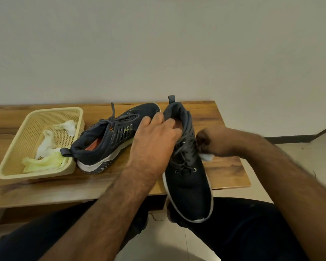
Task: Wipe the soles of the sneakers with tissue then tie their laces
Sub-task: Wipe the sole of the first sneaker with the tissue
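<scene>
- held sneaker [188, 183]: dark knit cloth upper, matt, fine weave; white foam-like sole edge, smooth; woven cord laces; small metal-looking eyelets with a faint glint.
- second sneaker [109, 140]: same dark matt cloth, rubbery raised stripes on the side, orange cloth lining inside, white sole with grey ribbed tread.
- tissue [207, 157]: soft white paper, crumpled, partly hidden under right hand [213, 143].
- basket [13, 166]: pale yellow plastic, perforated lattice, slight sheen.
- used tissues [45, 146] inside: wrinkled paper, white and yellowish.
- table [228, 170]: wood-grain top, smooth, satin finish.
- wall [158, 44]: plain matt paint.
</scene>
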